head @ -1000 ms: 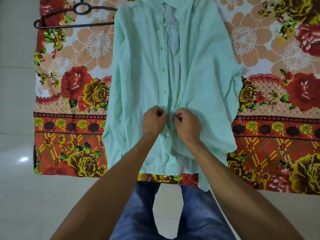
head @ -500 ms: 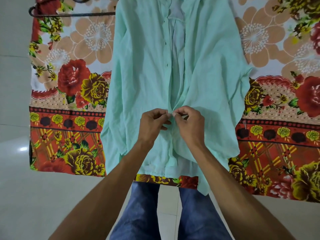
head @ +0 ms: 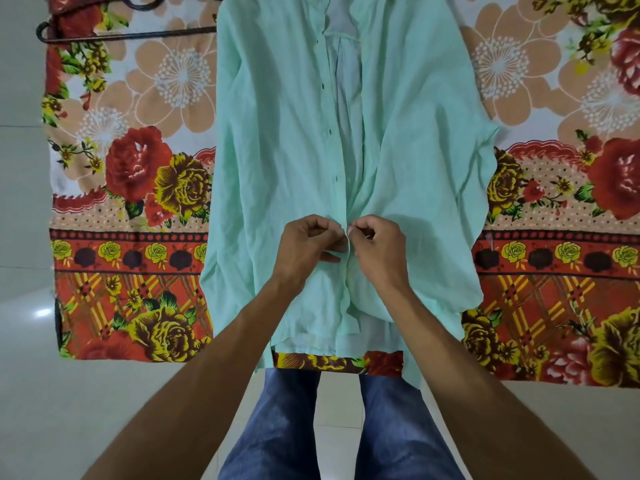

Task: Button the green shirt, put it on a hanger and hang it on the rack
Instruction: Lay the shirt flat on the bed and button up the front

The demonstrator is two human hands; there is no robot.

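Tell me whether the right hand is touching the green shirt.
Touching. The head view shows the right hand with curled fingers pinching the front edge of the green shirt, no gap between them.

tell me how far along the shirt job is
Early. Done: the green shirt lies spread on the floral cloth, and its front looks closed below the hands. In hand: the left hand and right hand pinch the two front edges together at a low button. Left: the front above gapes open with several buttons undone, the hanger lies unused on the cloth's top left, and no rack is in view.
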